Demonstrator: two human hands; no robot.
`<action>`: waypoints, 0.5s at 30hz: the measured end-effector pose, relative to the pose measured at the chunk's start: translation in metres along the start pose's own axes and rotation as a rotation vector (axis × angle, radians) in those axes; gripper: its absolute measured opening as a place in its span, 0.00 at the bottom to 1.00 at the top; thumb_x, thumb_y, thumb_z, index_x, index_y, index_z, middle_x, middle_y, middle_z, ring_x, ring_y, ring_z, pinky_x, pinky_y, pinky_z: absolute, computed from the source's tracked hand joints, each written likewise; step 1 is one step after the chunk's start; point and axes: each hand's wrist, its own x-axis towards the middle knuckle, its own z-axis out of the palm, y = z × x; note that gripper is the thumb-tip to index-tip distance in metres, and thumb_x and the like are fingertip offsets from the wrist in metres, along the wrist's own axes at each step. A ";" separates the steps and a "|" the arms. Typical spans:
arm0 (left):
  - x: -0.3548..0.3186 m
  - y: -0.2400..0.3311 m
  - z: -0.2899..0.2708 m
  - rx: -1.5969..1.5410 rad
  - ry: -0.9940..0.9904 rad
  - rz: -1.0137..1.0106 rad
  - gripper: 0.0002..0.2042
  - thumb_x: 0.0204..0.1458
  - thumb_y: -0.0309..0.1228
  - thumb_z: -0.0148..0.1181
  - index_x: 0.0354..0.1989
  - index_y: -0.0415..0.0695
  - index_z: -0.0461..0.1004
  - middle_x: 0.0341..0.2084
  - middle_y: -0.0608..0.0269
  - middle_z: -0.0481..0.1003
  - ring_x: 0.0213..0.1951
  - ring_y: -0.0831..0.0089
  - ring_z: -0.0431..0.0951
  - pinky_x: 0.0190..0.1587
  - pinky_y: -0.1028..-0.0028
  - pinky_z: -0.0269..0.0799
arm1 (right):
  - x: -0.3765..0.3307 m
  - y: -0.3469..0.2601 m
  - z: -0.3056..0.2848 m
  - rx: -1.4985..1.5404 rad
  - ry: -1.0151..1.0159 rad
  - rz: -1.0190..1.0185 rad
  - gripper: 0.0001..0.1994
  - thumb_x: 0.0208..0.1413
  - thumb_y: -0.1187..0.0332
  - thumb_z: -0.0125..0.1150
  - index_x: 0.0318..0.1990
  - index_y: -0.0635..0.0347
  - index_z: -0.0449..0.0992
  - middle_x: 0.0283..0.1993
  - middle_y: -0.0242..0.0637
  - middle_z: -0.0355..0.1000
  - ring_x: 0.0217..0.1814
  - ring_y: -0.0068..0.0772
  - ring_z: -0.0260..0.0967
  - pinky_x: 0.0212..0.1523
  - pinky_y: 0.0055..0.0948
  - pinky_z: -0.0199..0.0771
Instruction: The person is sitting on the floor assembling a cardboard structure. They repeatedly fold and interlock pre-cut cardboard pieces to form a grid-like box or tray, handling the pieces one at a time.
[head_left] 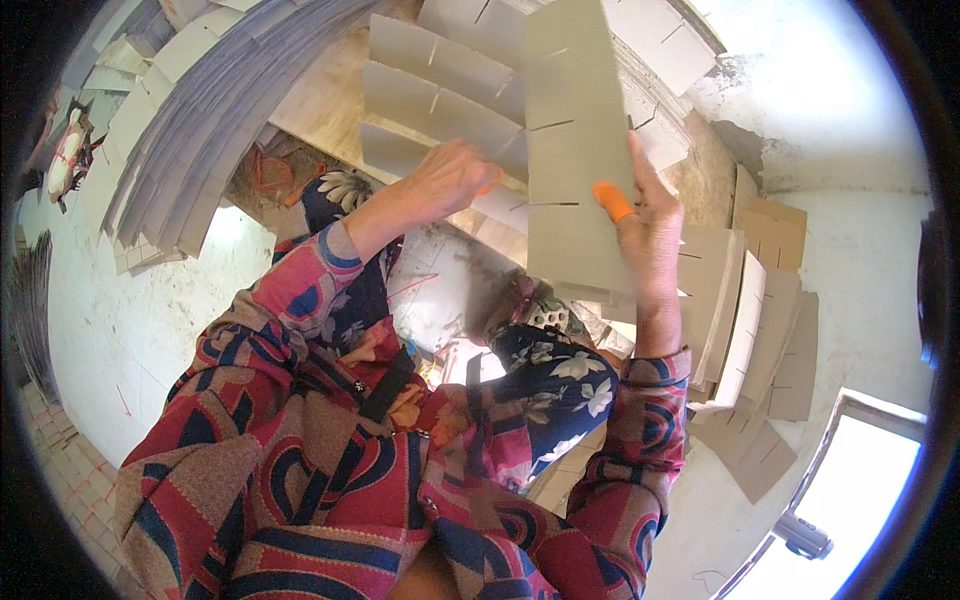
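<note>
My right hand (650,225) grips a long grey cardboard strip (572,110) by its right edge. The strip stands tilted and has short slits cut into its side; an orange finger cover is on the thumb, which lies over its face. Left of it, my left hand (450,180) is closed, fingertips curled inward with a bit of orange showing at them. Whether anything is pinched there is hidden. Just beyond this hand, several slotted cardboard pieces (440,105) stand in spaced rows on a wooden board (318,105).
A long fanned stack of cardboard sheets (215,110) curves along the left. More slotted cardboard stacks (715,300) stand at the right, beside a pale wall (860,260). Brown slotted pieces (775,232) lean there too. A bright framed opening (850,500) is at lower right.
</note>
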 end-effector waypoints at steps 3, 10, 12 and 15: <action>0.000 -0.001 0.002 -0.025 0.008 0.004 0.02 0.40 0.25 0.57 0.22 0.41 0.71 0.17 0.55 0.69 0.26 0.55 0.72 0.31 0.62 0.65 | 0.000 -0.007 0.013 -0.004 -0.071 0.042 0.33 0.45 0.79 0.62 0.62 0.59 0.60 0.52 0.54 0.67 0.52 0.47 0.70 0.46 0.28 0.71; 0.005 -0.002 0.002 -0.004 -0.038 -0.030 0.02 0.40 0.24 0.56 0.24 0.42 0.73 0.18 0.54 0.70 0.27 0.55 0.73 0.32 0.63 0.67 | 0.010 -0.005 0.016 0.015 0.003 -0.112 0.32 0.45 0.81 0.61 0.61 0.59 0.61 0.48 0.56 0.68 0.49 0.51 0.70 0.42 0.31 0.72; 0.006 0.000 -0.001 -0.014 -0.033 -0.035 0.03 0.39 0.23 0.56 0.25 0.42 0.74 0.19 0.54 0.71 0.28 0.55 0.73 0.32 0.62 0.67 | 0.009 -0.004 0.017 0.012 -0.002 -0.060 0.31 0.44 0.82 0.61 0.60 0.60 0.62 0.47 0.56 0.69 0.49 0.52 0.69 0.42 0.31 0.72; 0.005 0.000 0.004 -0.007 -0.040 -0.067 0.05 0.39 0.22 0.56 0.26 0.42 0.75 0.20 0.53 0.71 0.29 0.54 0.73 0.31 0.62 0.67 | 0.010 -0.002 0.024 -0.021 -0.001 -0.140 0.31 0.44 0.82 0.61 0.59 0.61 0.62 0.45 0.57 0.69 0.46 0.53 0.71 0.40 0.31 0.72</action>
